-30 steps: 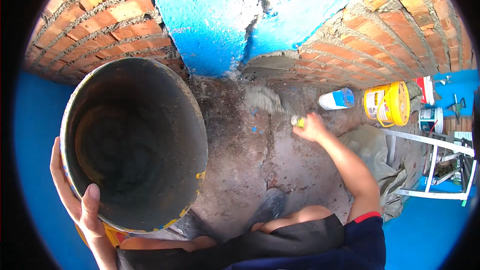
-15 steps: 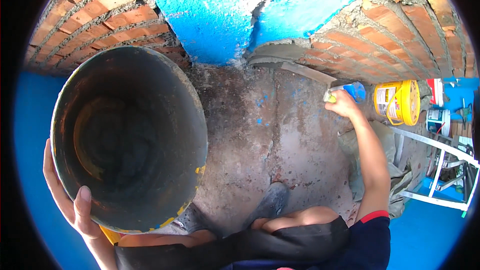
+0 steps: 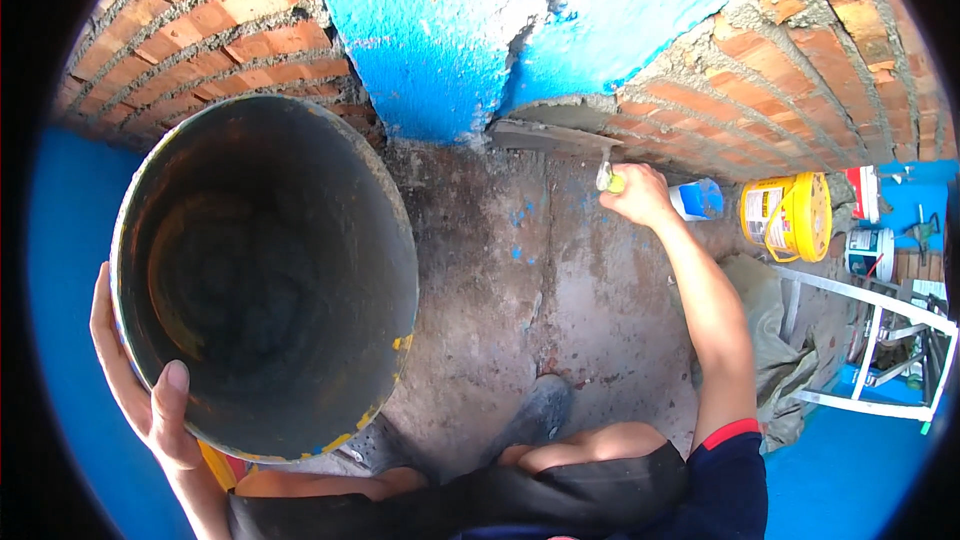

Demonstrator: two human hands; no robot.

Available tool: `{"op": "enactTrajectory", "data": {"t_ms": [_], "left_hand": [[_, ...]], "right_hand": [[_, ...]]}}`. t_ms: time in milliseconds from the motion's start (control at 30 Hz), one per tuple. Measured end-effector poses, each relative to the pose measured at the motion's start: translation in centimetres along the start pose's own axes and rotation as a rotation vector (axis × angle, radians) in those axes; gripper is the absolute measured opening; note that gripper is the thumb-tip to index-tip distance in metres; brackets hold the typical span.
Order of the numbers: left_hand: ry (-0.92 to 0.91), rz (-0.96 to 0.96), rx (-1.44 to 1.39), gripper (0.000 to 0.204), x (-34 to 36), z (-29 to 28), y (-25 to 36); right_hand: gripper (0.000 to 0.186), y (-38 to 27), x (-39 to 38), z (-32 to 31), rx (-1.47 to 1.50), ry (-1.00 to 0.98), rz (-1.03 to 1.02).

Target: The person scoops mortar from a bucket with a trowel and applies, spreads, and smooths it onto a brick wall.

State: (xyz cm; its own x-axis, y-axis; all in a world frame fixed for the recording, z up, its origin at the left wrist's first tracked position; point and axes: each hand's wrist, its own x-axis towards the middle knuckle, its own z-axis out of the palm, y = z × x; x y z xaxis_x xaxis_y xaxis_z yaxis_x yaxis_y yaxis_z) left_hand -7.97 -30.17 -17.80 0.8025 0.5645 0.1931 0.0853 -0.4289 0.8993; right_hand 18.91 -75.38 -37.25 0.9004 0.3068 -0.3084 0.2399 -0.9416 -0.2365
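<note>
Right hand (image 3: 640, 195) rose, trowel (image 3: 545, 135) in its grip against brick wall (image 3: 760, 110).

Seen from head height through a single wide fisheye, facing steeply down and slightly forward at the brick wall (image 3: 230, 30) base and floor (image 3: 500, 280). Close above knees and forearms; left hand (image 3: 140, 390) at lower left, right hand (image 3: 640, 195) further out near the wall.
</note>
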Motion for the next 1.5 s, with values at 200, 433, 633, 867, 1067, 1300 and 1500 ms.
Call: {"op": "enactTrajectory", "data": {"t_ms": [200, 433, 633, 867, 1067, 1300, 1500], "left_hand": [[0.001, -0.005, -0.026, 0.094, 0.2, 0.0, 0.0], [0.038, -0.012, 0.05, 0.094, -0.3, -1.0, 0.1], [0.053, -0.047, -0.075, 0.093, 0.5, 0.0, 1.3], [-0.011, -0.131, -0.062, 0.099, -0.5, -0.9, 2.5], [-0.148, -0.022, 0.007, 0.102, -0.4, 0.1, 1.7], [-0.074, -0.09, -0.058, 0.104, -0.7, 1.7, 2.4], [-0.076, -0.117, -0.107, 0.105, 0.0, 2.5, 2.6]], "right_hand": [[0.035, 4.7, -1.8, -3.7, 0.165, 0.057, -0.008], [0.026, 6.2, -4.8, -8.6, 0.238, -0.007, -0.026], [0.026, 7.5, -12.5, -10.9, 0.154, 0.236, -0.111], [0.025, -19.0, -11.7, -6.9, -0.081, -0.015, -0.587], [0.014, -31.8, -3.5, 0.3, -0.579, 0.343, -0.806], [0.015, -37.8, -1.3, 8.4, -0.844, 0.495, -0.911], [0.017, -36.2, -1.4, 9.4, -0.341, -0.183, -0.924]]}}
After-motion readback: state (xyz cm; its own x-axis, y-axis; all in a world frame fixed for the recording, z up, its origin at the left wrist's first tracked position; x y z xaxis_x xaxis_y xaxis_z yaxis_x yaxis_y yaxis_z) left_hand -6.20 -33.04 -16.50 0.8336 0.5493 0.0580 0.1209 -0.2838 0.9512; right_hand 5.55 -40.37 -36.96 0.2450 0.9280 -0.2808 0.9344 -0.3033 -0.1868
